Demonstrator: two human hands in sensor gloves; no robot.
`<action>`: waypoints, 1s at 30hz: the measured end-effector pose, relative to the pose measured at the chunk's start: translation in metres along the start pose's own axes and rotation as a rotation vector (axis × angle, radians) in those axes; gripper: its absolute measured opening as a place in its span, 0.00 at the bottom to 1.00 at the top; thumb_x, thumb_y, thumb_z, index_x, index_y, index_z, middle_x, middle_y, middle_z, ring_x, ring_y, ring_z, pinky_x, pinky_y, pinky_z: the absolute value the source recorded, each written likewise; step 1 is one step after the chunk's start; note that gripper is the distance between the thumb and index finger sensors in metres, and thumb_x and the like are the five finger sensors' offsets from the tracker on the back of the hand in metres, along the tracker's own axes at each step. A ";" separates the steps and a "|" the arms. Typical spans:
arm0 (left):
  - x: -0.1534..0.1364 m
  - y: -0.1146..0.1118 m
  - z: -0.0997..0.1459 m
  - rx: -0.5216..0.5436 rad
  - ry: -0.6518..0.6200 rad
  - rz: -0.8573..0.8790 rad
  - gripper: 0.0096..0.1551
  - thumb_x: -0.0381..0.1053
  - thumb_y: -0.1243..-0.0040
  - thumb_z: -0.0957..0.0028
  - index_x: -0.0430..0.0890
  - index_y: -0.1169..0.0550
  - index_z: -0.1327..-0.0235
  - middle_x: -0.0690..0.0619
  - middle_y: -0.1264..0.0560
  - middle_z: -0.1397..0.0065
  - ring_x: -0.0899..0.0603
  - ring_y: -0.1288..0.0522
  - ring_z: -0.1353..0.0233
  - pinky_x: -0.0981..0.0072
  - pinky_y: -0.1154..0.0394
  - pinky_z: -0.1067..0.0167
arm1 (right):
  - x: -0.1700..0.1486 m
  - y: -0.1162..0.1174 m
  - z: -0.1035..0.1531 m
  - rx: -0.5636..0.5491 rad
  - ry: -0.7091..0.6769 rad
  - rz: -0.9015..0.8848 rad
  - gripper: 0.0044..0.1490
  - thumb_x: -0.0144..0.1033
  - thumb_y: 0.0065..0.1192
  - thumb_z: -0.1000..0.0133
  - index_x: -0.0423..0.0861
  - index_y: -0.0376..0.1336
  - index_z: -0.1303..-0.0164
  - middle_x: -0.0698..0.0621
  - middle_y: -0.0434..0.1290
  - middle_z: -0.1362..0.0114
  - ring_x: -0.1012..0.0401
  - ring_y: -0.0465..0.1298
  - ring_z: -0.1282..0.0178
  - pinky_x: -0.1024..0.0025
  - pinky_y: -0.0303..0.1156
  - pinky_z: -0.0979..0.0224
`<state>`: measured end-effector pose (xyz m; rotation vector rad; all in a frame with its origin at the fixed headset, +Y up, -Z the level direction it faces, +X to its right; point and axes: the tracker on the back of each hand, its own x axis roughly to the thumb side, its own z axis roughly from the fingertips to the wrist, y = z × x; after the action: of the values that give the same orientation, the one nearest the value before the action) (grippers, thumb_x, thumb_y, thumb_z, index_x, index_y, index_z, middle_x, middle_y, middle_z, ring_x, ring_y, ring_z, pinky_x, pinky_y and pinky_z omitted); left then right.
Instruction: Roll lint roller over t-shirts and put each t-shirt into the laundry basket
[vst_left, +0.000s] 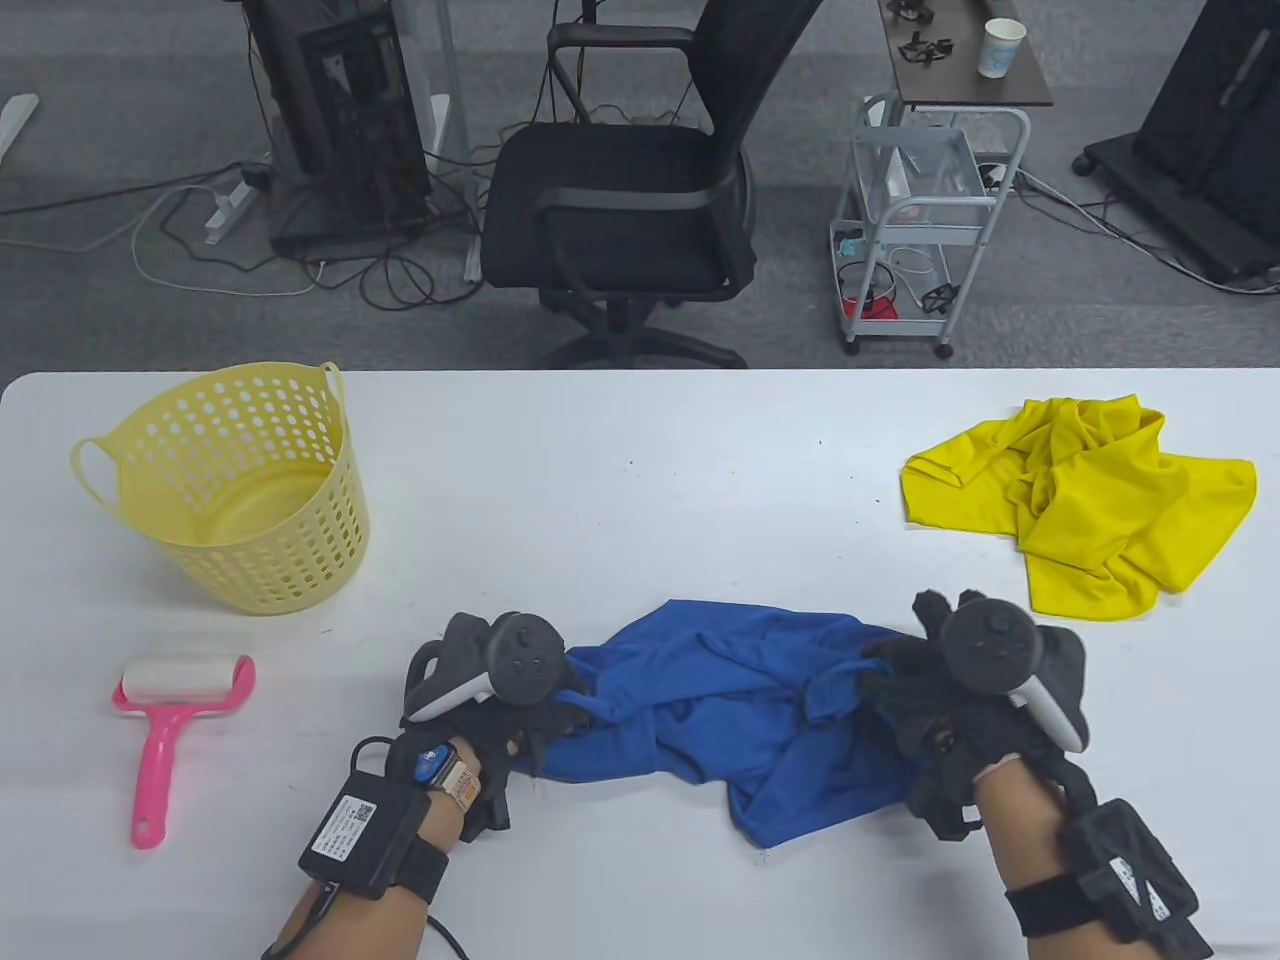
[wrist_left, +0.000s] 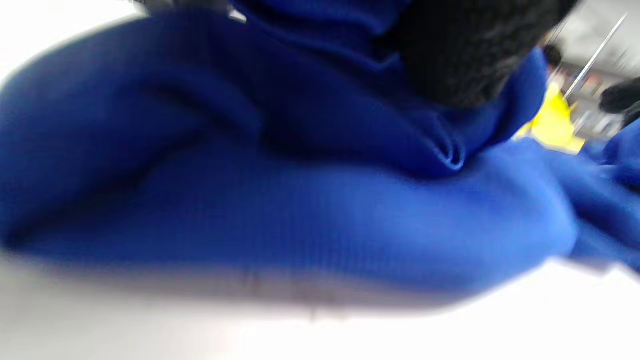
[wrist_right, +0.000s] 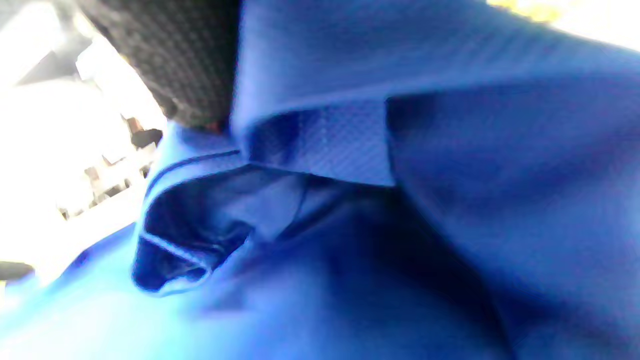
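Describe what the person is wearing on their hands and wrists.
Both the left hand and right hand wear black sensor gloves with dark round trackers on white-edged straps. Black strapped boxes with white labels sit on both forearms; the left also has a cable and a smartwatch.

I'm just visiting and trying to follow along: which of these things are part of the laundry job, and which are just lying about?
Part of the job:
blue t-shirt, gripped by left hand and right hand
yellow t-shirt
lint roller
laundry basket

Just lying about:
office chair
wire cart
paper cup
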<state>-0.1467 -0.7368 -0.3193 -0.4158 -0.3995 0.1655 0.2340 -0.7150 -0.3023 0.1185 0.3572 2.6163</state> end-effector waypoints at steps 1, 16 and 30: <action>0.000 -0.004 -0.003 -0.038 0.022 -0.022 0.22 0.59 0.35 0.52 0.53 0.23 0.47 0.37 0.46 0.16 0.19 0.56 0.19 0.17 0.56 0.32 | -0.001 0.008 -0.002 0.080 0.028 -0.002 0.28 0.46 0.68 0.48 0.43 0.69 0.42 0.31 0.40 0.21 0.25 0.30 0.26 0.18 0.32 0.35; -0.001 0.033 0.018 0.302 0.210 -0.338 0.16 0.55 0.30 0.56 0.54 0.23 0.58 0.45 0.17 0.43 0.45 0.12 0.48 0.38 0.22 0.43 | 0.029 0.017 0.005 -0.216 -0.187 0.379 0.23 0.41 0.73 0.53 0.44 0.64 0.55 0.39 0.62 0.35 0.45 0.75 0.46 0.53 0.77 0.44; -0.008 0.108 0.099 0.001 -0.069 0.070 0.20 0.57 0.30 0.55 0.52 0.19 0.54 0.46 0.11 0.52 0.49 0.09 0.60 0.39 0.20 0.46 | 0.032 -0.080 0.070 0.087 -0.432 -0.280 0.22 0.39 0.75 0.51 0.43 0.67 0.53 0.37 0.65 0.35 0.48 0.79 0.54 0.58 0.80 0.52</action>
<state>-0.2025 -0.6058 -0.2846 -0.4240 -0.4532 0.2482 0.2533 -0.6165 -0.2563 0.6065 0.3070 2.2237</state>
